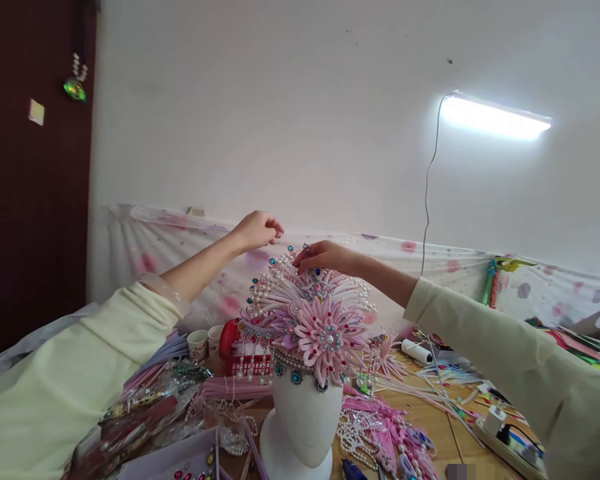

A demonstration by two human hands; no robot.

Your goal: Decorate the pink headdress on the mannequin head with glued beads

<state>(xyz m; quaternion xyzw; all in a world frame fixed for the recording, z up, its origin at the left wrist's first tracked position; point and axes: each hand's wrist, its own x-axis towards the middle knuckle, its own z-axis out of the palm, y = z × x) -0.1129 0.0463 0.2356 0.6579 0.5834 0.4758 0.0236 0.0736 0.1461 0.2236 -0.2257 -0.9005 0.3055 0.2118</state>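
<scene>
A pink flowered headdress (314,319) with pearls and coloured gems sits on a white foam mannequin head (305,420) in the middle of the table. My left hand (257,229) hovers above its upper left, fingers curled together in a pinch; what they hold is too small to see. My right hand (320,257) rests on the top of the headdress, fingertips pinched at the pearl tips. Both arms wear pale cream sleeves.
A red basket (244,357) and two paper cups (205,341) stand behind the mannequin head. Pink strips, bead strings (380,433) and packets litter the wooden table. A white spool (416,351) and a power strip (505,437) lie at the right. A lit tube lamp (495,119) hangs on the wall.
</scene>
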